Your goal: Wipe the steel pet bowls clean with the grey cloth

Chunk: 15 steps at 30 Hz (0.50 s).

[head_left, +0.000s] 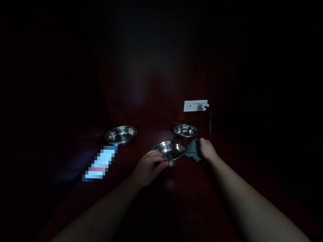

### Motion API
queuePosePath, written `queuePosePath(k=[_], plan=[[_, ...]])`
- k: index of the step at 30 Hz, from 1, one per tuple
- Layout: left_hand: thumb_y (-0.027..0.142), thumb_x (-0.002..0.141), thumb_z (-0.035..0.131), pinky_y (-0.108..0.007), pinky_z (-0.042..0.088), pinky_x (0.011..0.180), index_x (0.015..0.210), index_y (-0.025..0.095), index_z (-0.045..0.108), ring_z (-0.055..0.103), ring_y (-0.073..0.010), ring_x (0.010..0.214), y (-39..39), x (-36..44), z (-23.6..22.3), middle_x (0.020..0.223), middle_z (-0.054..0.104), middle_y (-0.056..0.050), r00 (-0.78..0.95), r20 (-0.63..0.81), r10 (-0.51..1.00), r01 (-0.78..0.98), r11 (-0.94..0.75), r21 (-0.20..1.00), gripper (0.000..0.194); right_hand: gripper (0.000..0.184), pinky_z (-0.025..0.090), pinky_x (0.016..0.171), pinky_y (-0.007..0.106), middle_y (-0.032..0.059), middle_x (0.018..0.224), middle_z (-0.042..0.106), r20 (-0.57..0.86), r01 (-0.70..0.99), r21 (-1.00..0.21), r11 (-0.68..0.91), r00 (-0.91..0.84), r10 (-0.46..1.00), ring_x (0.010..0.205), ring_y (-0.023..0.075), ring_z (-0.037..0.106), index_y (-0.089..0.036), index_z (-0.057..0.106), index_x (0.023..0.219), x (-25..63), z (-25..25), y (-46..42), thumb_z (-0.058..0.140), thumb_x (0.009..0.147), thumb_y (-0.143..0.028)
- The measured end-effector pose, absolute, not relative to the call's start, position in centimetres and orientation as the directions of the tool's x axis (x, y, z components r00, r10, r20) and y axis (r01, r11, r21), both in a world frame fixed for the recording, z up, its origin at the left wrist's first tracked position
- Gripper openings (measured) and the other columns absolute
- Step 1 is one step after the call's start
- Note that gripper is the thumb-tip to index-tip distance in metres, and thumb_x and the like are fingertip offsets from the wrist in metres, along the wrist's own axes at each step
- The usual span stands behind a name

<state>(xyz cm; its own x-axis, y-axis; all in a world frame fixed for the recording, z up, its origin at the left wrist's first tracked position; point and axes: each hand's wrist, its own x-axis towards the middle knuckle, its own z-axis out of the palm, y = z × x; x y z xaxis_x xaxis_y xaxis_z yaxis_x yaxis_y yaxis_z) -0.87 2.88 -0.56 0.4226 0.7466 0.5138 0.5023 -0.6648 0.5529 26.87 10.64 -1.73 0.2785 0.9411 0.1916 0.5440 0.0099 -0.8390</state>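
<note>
A shiny steel bowl (173, 147) is gripped at its near left rim by my left hand (150, 167), thumb outside and fingers over the edge. It looks slightly tilted above the dark red table. My right hand (208, 150) is closed round a grey-green cloth (193, 150), which hangs beside the bowl's right rim; whether it touches the rim I cannot tell. Just behind stands a smaller steel bowl (185, 130). Further left is another wide, shallow steel bowl (121, 134), apart from both hands.
A lit, pixelated screen (100, 163) lies at the left, in front of the left bowl. On the back wall a white socket plate (195, 105) holds a plug, with a dark cable (210, 125) hanging down behind my right hand. The surroundings are very dark.
</note>
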Motion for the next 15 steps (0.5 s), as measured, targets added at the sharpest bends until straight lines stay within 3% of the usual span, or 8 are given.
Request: queuePosePath(k=[5,9,12,15], plan=[[0.036,0.084,0.066,-0.043,0.051,0.095,0.083,0.022,0.075,0.065,-0.0250,0.108,3.2,-1.0,-0.8,0.099,0.075,-0.007,0.413,0.503,0.759,0.556,-0.648,0.521,0.016,0.052,0.042,0.058,0.031,0.0107,0.056,0.060,0.172,0.637,-0.768,-0.066,0.304,0.937,0.061,0.0234,0.062,-0.023,0.053,0.052,27.2,-2.2,11.5,0.032,0.089,-0.053],[0.031,0.080,0.071,-0.044,0.051,0.096,0.083,0.023,0.075,0.065,-0.0254,0.108,3.4,-0.9,-1.1,0.096,0.076,-0.005,0.409,0.497,0.766,0.570,-0.639,0.516,0.009,0.038,0.040,0.055,0.030,0.0074,0.055,0.061,0.160,0.709,-0.699,-0.092,0.280,0.947,0.055,0.0195,0.059,-0.021,0.058,0.055,27.3,-2.6,12.2,0.050,0.083,-0.045],[0.025,0.078,0.072,-0.045,0.050,0.097,0.087,0.024,0.075,0.064,-0.0259,0.111,3.7,-0.7,-1.4,0.098,0.076,-0.005,0.385,0.487,0.784,0.594,-0.614,0.519,0.010,0.025,0.040,0.056,0.028,0.0083,0.070,0.069,0.173,0.738,-0.663,-0.123,0.312,0.934,0.062,0.0192,0.061,-0.017,0.066,0.080,27.2,-3.0,12.5,0.056,0.080,-0.040],[0.022,0.080,0.070,-0.045,0.049,0.099,0.089,0.024,0.075,0.063,-0.0257,0.112,4.1,-0.7,-1.6,0.101,0.075,-0.005,0.373,0.496,0.784,0.607,-0.610,0.508,0.011,0.043,0.044,0.062,0.028,0.0101,0.092,0.072,0.200,0.762,-0.634,-0.130,0.323,0.925,0.078,0.0212,0.066,-0.016,0.059,0.116,26.8,-3.1,12.4,0.060,0.079,-0.037]])
